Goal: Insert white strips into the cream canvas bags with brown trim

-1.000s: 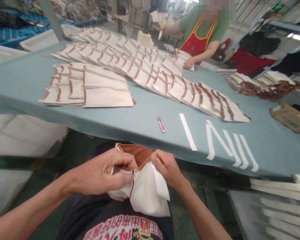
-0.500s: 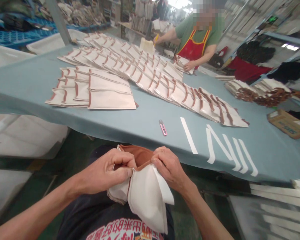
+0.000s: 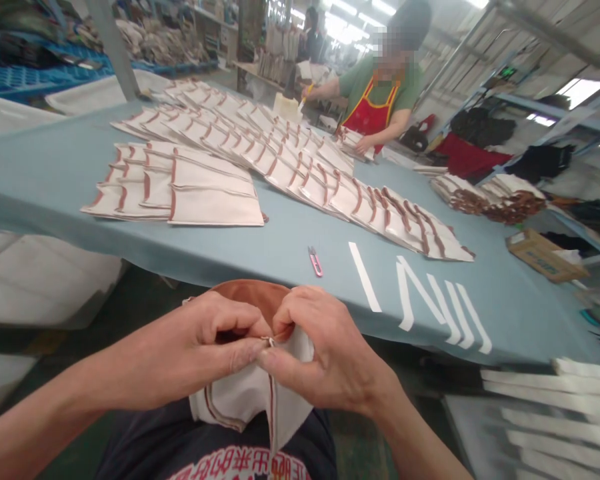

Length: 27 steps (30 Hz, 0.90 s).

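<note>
Cream pouch (image 3: pixel 237 399) — in both grips (image 3: pixel 187 352) (image 3: pixel 335 353)

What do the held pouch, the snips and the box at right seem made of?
Pouch: soft matte fabric, perhaps canvas, judging by its folds. Snips: dark blades, probably metal; pink handle, perhaps plastic or painted metal. Box: likely cardboard, dull brown with printing.

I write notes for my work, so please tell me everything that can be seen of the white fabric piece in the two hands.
The white fabric piece looks like soft cloth, with brown lines along its edges and a brown inner side showing at its open mouth. Bent and creased, it hangs in front of the dark clothing, near the edge of the table. The left hand and right hand pinch its near rim close together, hiding part of it.
</note>
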### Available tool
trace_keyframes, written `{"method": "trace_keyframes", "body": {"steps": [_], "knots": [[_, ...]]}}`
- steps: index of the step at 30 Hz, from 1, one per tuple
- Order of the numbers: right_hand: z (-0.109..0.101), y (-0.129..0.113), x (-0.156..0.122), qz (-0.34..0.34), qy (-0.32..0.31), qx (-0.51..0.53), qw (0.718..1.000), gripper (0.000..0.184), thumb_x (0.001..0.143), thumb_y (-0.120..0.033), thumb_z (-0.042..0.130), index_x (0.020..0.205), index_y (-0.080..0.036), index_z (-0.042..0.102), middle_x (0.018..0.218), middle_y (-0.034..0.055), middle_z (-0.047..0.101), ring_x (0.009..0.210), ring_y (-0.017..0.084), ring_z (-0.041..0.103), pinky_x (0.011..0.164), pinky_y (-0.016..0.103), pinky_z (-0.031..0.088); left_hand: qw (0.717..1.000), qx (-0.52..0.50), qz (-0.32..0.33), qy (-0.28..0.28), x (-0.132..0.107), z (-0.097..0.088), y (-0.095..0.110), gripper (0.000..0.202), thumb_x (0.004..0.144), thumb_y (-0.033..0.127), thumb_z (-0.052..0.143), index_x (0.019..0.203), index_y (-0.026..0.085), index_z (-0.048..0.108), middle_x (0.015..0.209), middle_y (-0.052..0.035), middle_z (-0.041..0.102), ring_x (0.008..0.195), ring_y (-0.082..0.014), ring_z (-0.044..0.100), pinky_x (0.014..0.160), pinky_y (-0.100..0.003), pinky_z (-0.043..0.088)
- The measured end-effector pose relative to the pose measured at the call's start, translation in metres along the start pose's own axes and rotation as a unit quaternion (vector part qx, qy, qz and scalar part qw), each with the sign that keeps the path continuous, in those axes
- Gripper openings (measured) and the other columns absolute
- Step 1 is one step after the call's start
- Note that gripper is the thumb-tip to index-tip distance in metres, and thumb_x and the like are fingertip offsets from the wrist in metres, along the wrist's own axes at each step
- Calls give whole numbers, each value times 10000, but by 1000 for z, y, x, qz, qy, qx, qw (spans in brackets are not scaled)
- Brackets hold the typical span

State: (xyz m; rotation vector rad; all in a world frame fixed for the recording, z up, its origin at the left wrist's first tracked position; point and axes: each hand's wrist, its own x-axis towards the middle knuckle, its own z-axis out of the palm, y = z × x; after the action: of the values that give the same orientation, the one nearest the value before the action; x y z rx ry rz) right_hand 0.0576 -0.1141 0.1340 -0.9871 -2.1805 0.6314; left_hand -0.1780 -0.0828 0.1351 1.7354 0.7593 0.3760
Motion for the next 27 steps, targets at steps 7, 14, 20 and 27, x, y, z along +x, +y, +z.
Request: {"method": "trace_keyframes", "body": {"steps": [7,14,20,27], "knots": [[6,3,-5,12,-14,9,1000,97,865,-169,625,876,-249,570,873,19,713,825,203,631,802,334,482,999,-52,-13,-5,-1,7,-3,379,1037,463,626,820,170,732,736,26,614,651,-121,508,550,-185,396],[11,3,-1,5,-16,-14,1000,103,845,-181,662,823,-243,584,816,13,744,771,199,653,753,320,456,998,41,3,44,-4,11,-4,187,884,219,588,710,186,649,656,55,569,592,-99,495,517,-189,341],[16,5,3,11,-52,-23,998,84,924,-183,679,866,-235,648,868,16,803,798,196,701,769,322,451,977,190,81,54,-6,-2,-5,189,873,126,576,697,191,560,611,84,476,535,-64,393,495,-221,243],[22,10,0,15,-30,-12,999,95,935,-175,642,871,-243,628,848,18,791,782,195,705,761,308,478,936,294,150,119,-13,8,-13,258,1004,124,519,765,218,530,688,45,591,610,-120,556,600,-272,361]]}}
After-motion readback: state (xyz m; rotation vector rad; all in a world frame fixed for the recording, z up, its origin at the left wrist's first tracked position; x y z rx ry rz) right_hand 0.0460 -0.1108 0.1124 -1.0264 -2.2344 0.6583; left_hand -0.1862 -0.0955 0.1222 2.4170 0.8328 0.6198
